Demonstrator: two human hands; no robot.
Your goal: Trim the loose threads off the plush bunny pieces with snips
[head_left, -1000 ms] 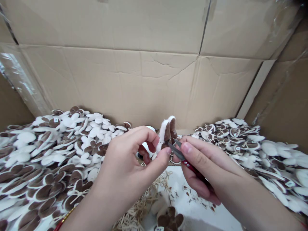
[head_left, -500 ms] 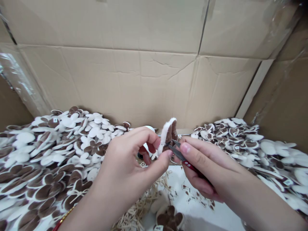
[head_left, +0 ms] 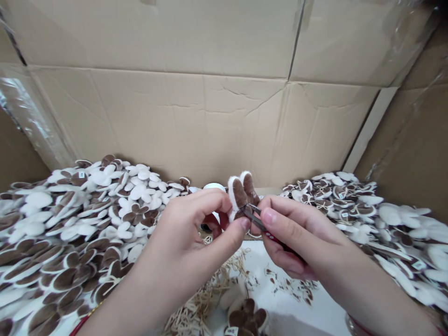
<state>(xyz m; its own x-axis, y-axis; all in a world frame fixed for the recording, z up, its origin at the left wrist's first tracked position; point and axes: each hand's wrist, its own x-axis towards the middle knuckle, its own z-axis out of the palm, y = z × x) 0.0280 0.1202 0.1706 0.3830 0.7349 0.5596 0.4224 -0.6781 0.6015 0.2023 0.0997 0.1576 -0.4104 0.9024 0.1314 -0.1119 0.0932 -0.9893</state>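
Between the thumb and fingers of my left hand [head_left: 196, 228] is a small brown-and-white plush piece [head_left: 238, 192], shaped with rounded lobes like rabbit ears. My right hand [head_left: 297, 233] is closed round a pair of small snips [head_left: 258, 221] with dark blades and a red handle. The blade tips touch the brown face of the plush piece near its middle, close to a dark thread. My left thumb lies just beside the blades. The lower part of the plush piece is hidden by my fingers.
Heaps of similar plush pieces lie at the left [head_left: 73, 261] and right [head_left: 402, 233]. Cream cord scraps [head_left: 196, 303] and small brown bits [head_left: 294, 284] are strewn over the white table [head_left: 315, 312]. One plush piece [head_left: 247, 317] lies at the front. A cardboard wall [head_left: 182, 121] stands behind.
The plush piece has turned so its brown face and two lobes show more toward me. The snips' blades have moved slightly left and drawn closer together, against the plush.
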